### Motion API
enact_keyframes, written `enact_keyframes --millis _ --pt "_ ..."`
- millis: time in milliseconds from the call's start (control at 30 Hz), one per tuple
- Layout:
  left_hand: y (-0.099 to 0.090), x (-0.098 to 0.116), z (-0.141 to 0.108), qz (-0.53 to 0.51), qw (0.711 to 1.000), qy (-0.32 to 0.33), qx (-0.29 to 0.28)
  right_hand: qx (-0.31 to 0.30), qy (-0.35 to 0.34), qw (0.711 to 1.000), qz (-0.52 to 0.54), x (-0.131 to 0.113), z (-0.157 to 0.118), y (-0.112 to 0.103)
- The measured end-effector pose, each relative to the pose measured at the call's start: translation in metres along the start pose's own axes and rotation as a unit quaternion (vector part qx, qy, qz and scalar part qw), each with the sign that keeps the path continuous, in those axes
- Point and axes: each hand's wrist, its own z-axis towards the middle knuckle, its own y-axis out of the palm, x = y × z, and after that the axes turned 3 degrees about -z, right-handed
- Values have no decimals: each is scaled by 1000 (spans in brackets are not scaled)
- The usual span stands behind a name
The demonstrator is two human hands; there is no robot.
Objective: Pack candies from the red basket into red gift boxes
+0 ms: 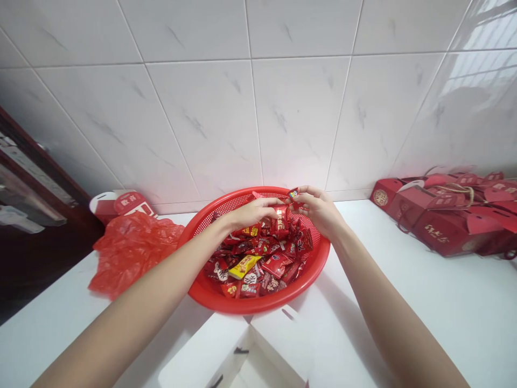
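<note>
A red plastic basket [258, 307] with a perforated wall stands on the white table, filled with wrapped candies, mostly red, with a yellow packet [244, 267] near the front. Over the basket's back part, my left hand [258, 211] has its fingers closed on a red packet [280, 221] with pale lettering. My right hand [313, 203], at the basket's back right rim, pinches a small red wrapper with a blue and yellow print [293, 193]. The two hands are close together but apart.
An open white box [210, 350] lies in front of the basket. A crumpled red plastic bag [133, 245] and a red and white box [121, 205] sit at left. Several dark red boxes [448, 223] with cords stand at right. Behind rises a tiled wall [299, 118].
</note>
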Motion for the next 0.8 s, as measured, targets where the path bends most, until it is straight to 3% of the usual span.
enact_keyframes --millis 267,800 --pt "-5 -6 3 -31 996 85 -14 13 5 1000 -16 -1 0 2" --pt "-6 -5 1 -138 984 108 29 39 4 999 -14 -1 0 3"
